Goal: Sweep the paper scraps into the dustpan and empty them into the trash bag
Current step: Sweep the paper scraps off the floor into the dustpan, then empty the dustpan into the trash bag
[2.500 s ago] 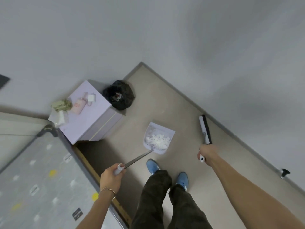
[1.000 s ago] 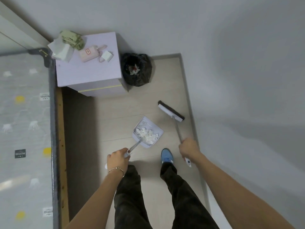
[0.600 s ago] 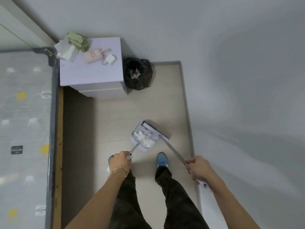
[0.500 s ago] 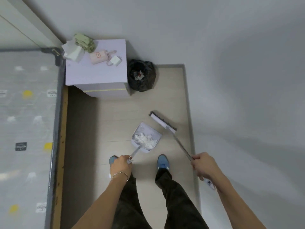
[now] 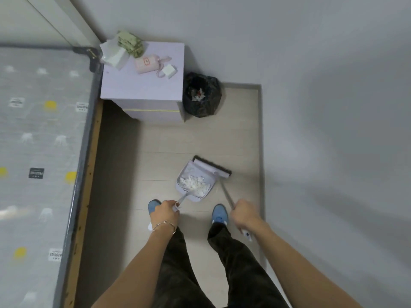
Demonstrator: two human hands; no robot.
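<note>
A pale lilac dustpan rests on the beige floor in front of my feet, with a heap of white paper scraps in it. My left hand grips its long handle. My right hand holds the broom's metal handle; the broom head, white with black bristles, lies against the dustpan's far edge. An open black trash bag stands farther ahead, beside the cabinet, with some litter inside.
A lilac bedside cabinet carries tissues, a pink pouch and a white charger. A bed with a grey patterned mattress fills the left. White walls close in ahead and on the right. My blue shoes stand behind the dustpan.
The view has swung toward the corner and I stepped closer. The broom head came in from the right and now lies against the dustpan's far edge. Both hands keep their grips.
</note>
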